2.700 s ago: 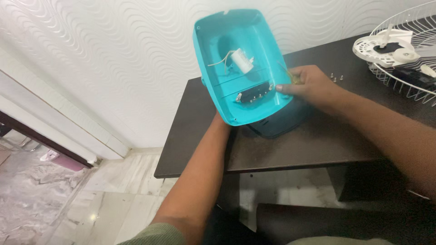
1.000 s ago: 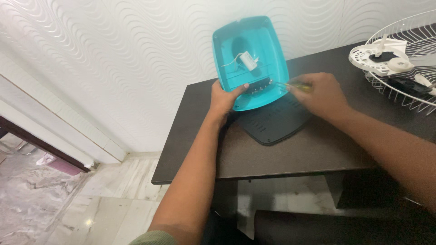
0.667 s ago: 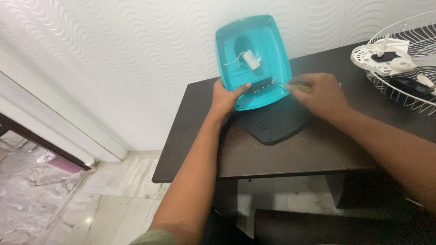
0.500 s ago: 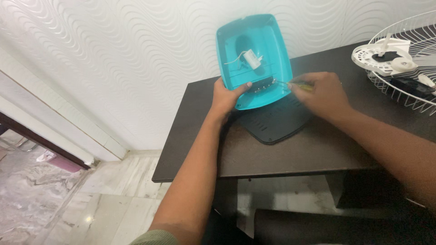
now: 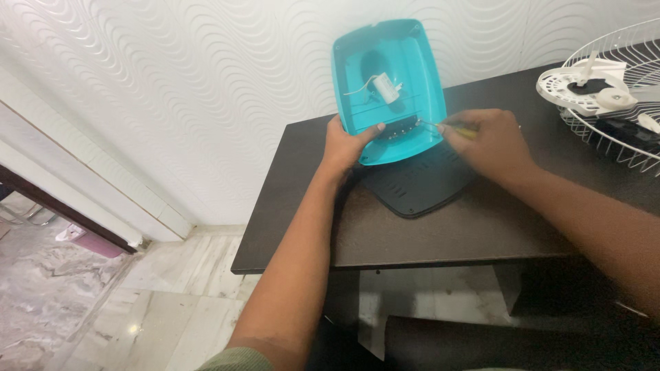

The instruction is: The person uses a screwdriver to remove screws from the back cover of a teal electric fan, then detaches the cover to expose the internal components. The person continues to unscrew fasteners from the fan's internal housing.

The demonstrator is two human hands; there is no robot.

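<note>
Since half a second ago the turquoise housing [image 5: 387,89] has tipped a little more upright and drifted slightly rightward, while both hands have kept their places on it. The left hand [image 5: 346,146] is closed around the housing's lower left rim, thumb over the edge, propping the shell on its bottom edge with its hollow side facing the camera. The right hand [image 5: 485,141] is clenched around a yellow-handled screwdriver [image 5: 447,128], whose thin shaft points left to the black terminal strip [image 5: 399,128] inside the shell; whether the tip actually touches a screw is hard to tell at this size. Above the strip a white cylindrical capacitor [image 5: 388,87] with white wires sits against the housing's inner wall. Just beneath the housing a black vented base plate [image 5: 416,185] lies flat on the dark surface [image 5: 426,237]. Far to the right rests a white wire fan guard [image 5: 612,82].
</note>
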